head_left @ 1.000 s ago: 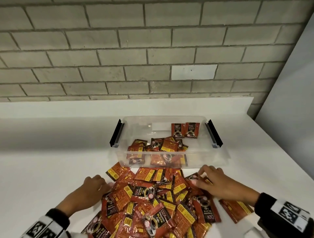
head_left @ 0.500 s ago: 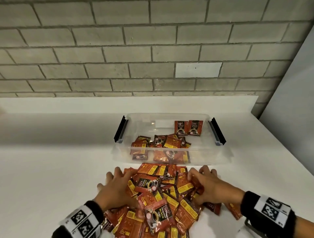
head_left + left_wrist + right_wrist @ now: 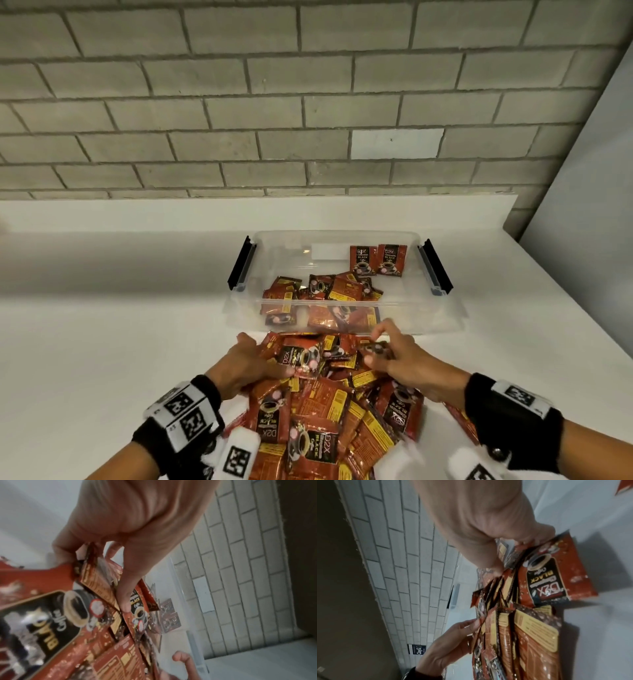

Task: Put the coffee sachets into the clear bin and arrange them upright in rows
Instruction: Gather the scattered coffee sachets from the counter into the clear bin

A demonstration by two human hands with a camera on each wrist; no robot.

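A heap of red coffee sachets (image 3: 318,404) lies on the white counter in front of the clear bin (image 3: 435,318). My left hand (image 3: 253,363) grips the left side of the heap, thumb on top of a sachet (image 3: 137,601). My right hand (image 3: 390,356) grips a bunch of sachets (image 3: 544,577) at the heap's right side. Together the hands squeeze the bundle from both sides. Inside the bin, two sachets (image 3: 376,260) stand upright against the far wall and several more (image 3: 322,294) lie loose near the front wall.
The bin has black latches at its left (image 3: 241,263) and right (image 3: 435,267) ends. A grey brick wall (image 3: 308,102) rises behind the counter, and a pale panel (image 3: 589,205) stands at the right. Bare counter (image 3: 102,342) spreads left of the heap.
Both hands moved inward from the heap's outer edges and gathered the sachets into a tighter bundle close to the bin's front wall.
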